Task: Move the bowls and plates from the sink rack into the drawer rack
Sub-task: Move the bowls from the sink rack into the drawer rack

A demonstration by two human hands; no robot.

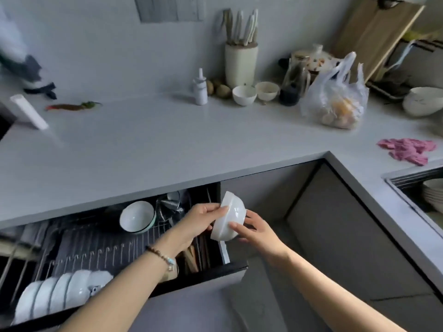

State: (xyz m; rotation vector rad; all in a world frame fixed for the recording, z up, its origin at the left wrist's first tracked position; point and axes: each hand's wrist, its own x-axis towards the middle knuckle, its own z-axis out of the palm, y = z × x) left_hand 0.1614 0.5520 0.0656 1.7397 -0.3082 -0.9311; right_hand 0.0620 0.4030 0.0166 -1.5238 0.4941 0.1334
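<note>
White bowl (231, 218) tipped on side, held between both hands over right end of drawer rack (96, 250). Left hand (203, 219) fingers curled on rim, right hand (256, 228) cupping base. Glazed, so probably slick, chippy, light. Rim-plus-base hold looks sensible. Free slots left of fingers.

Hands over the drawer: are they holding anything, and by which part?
A white bowl, tilted on edge: the left hand pinches its rim, the right hand grips its outer wall.
</note>
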